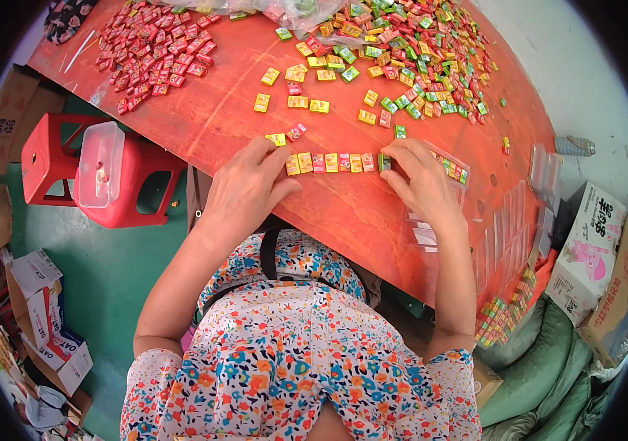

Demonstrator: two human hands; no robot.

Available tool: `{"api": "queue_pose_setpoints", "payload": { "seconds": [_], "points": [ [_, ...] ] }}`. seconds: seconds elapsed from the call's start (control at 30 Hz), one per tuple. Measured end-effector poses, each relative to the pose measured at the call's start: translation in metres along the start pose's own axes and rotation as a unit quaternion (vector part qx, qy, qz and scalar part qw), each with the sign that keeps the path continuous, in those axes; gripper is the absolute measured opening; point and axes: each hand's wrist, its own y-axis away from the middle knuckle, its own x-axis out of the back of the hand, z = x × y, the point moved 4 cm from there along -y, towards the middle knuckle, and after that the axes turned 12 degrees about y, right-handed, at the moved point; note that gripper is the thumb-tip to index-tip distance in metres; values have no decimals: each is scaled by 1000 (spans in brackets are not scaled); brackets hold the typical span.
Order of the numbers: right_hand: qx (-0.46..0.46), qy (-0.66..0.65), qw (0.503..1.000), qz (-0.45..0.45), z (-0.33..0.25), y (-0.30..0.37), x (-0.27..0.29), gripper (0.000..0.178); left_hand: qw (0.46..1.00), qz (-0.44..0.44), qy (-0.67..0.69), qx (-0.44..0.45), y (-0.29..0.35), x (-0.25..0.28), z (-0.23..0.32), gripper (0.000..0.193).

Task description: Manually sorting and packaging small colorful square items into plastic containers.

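Note:
A short row of tiny yellow, red and pink boxes stands side by side near the front edge of the red table. My left hand rests at the row's left end, thumb and fingers apart, with nothing visible held. Just beyond its fingertips lie a yellow box and a red box. At the right end, my right hand has its thumb and forefinger on a small green box. Another green box lies just above those fingers. Partly behind my right hand is a clear tray of small boxes.
A red pile covers the table's far left; a mixed-colour pile fills the far right. Clear plastic trays lie at the right. Red stools stand left of the table, one bearing a clear container. Cartons stand right.

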Motion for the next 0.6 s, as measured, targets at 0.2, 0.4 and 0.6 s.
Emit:
{"api": "queue_pose_setpoints", "payload": {
  "seconds": [0.2, 0.4, 0.6],
  "points": [
    [-9, -33, 999, -18, -2, -2, -3, 29, 1000, 7, 6, -7, -6, -7, 6, 46],
    [-13, -29, 999, 8, 4, -5, -1, 27, 1000, 0, 10, 6, -7, -8, 5, 47],
    [-14, -31, 999, -17, 5, -5, -2, 26, 1000, -8, 14, 13, -9, -9, 6, 47]
  ]
}}
